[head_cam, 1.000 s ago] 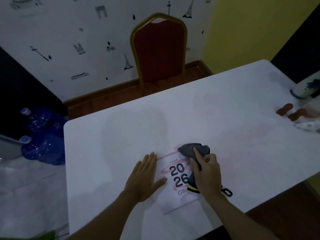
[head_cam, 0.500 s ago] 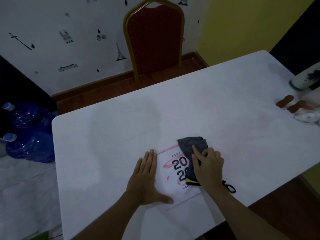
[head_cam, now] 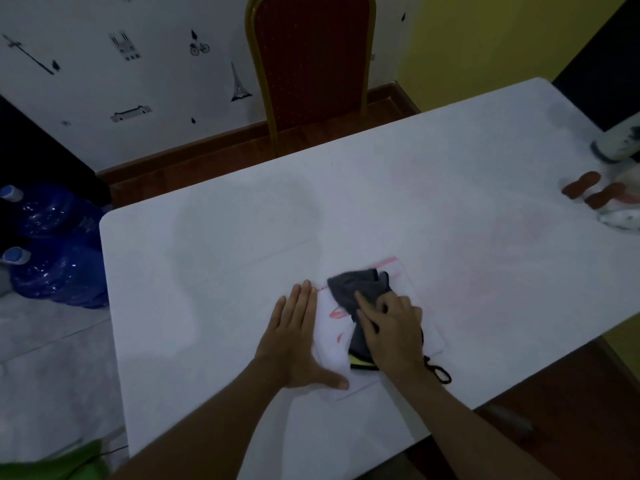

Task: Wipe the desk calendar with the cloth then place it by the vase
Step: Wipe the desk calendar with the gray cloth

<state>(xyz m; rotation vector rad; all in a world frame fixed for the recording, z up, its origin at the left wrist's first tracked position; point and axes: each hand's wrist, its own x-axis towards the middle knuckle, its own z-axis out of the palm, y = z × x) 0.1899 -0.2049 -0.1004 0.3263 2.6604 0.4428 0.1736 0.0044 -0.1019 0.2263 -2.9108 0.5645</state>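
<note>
The white desk calendar (head_cam: 332,344) with pink marks lies flat on the white table (head_cam: 450,220), near its front edge. My left hand (head_cam: 298,337) rests flat, fingers spread, on the calendar's left edge. My right hand (head_cam: 391,327) presses a dark grey cloth (head_cam: 356,289) with a yellow trim onto the calendar's middle, covering the printed numbers. The white vase (head_cam: 620,143) with blue pattern stands at the table's far right edge, only partly in view.
Two orange-brown pieces (head_cam: 595,188) and a white object (head_cam: 623,216) lie near the vase. A red chair (head_cam: 311,64) with a gold frame stands behind the table. Blue water jugs (head_cam: 52,244) sit on the floor at the left.
My right hand has dragged the cloth leftward across the calendar, so the printed numbers are now covered. My left hand has stayed pressed on the left edge.
</note>
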